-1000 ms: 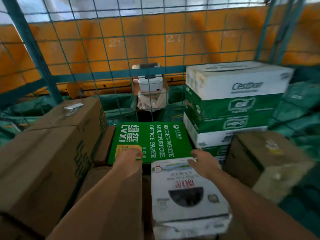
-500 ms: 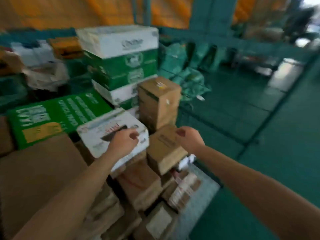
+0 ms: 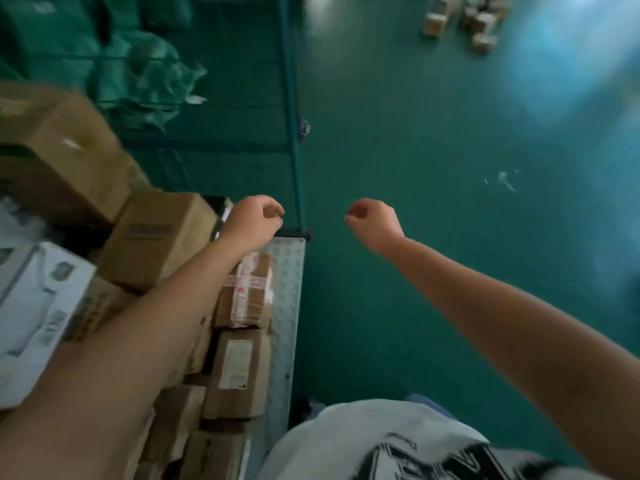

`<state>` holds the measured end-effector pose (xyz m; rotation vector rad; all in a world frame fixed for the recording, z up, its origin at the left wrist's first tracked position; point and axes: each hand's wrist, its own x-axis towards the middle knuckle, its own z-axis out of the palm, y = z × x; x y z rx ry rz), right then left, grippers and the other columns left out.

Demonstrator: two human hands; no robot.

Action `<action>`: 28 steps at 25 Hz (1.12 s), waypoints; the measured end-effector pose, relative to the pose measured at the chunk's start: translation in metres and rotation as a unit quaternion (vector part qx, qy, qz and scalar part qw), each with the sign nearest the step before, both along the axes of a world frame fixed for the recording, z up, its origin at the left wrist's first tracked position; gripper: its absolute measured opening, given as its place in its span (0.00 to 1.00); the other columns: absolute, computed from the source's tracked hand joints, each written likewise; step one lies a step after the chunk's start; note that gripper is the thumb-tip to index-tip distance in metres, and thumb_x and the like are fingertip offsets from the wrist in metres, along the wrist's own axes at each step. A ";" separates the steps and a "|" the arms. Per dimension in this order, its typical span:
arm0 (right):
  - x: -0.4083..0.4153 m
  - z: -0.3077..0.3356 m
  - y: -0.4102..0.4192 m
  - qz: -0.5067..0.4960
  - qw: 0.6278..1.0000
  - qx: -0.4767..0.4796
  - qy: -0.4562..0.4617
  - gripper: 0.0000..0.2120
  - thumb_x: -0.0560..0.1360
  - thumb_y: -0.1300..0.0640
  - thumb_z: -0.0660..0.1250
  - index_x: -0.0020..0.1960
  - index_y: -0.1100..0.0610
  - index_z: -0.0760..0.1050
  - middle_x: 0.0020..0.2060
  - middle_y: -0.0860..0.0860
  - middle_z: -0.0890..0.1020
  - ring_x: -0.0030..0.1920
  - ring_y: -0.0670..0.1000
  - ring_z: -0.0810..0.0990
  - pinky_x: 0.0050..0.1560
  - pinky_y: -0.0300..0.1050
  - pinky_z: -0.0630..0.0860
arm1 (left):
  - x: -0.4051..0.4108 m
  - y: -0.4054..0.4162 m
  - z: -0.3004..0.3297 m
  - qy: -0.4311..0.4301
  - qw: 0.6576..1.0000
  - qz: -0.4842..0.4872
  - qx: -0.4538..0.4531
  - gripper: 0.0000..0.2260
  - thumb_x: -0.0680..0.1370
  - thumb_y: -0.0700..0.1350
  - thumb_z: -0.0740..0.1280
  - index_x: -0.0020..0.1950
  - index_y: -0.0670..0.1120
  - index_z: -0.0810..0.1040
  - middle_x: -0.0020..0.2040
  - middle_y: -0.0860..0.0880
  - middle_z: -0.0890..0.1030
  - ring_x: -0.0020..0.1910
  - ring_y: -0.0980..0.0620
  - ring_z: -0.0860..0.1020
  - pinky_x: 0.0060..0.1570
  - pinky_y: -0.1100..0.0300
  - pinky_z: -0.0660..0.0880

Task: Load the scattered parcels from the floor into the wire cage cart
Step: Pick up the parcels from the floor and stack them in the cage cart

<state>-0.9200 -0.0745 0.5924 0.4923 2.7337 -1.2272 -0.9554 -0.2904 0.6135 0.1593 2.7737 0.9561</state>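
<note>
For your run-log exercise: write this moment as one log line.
left hand: empty, loosely curled | right hand: empty | cart: boxes stacked | parcels: on floor

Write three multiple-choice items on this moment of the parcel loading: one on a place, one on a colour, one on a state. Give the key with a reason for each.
1. Where do the parcels still on the floor lie?
A. far off, at the top right of the view
B. right under the right hand
C. on the person's shirt

2. What colour is the floor?
A. orange
B. teal green
C. white

3. What do the hands hold?
A. the left hand grips a box
B. both carry one parcel
C. nothing; both are loosely curled

Key: 1 A, the small brown boxes sit on the floor near the top edge, far from the cart. 2 B, the bare floor is teal green throughout. 3 C, the left hand and the right hand hang in the air with nothing between the fingers.
</note>
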 end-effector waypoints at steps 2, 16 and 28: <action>0.026 -0.012 0.053 -0.057 0.998 -0.010 -0.016 0.11 0.77 0.57 0.63 0.57 0.57 0.79 0.53 0.52 0.81 0.48 0.52 0.79 0.43 0.41 0.75 | 0.002 0.056 -0.012 -0.027 0.998 -0.054 -0.007 0.06 0.76 0.40 0.67 0.50 0.49 0.79 0.48 0.51 0.80 0.49 0.52 0.77 0.50 0.61 0.72; 0.220 -0.070 0.393 -0.326 0.942 -0.067 -0.054 0.13 0.78 0.56 0.62 0.60 0.57 0.76 0.56 0.50 0.80 0.51 0.49 0.76 0.50 0.43 0.75 | 0.104 0.455 -0.059 -0.094 0.939 -0.320 -0.082 0.08 0.77 0.41 0.64 0.54 0.49 0.78 0.51 0.52 0.79 0.51 0.52 0.77 0.49 0.58 0.74; 0.281 -0.076 0.593 -0.520 0.847 -0.086 -0.067 0.13 0.78 0.55 0.62 0.62 0.56 0.75 0.56 0.49 0.79 0.50 0.48 0.76 0.48 0.43 0.74 | 0.108 0.737 -0.090 -0.112 0.852 -0.504 -0.082 0.08 0.77 0.41 0.63 0.54 0.50 0.78 0.52 0.51 0.79 0.51 0.50 0.78 0.52 0.54 0.76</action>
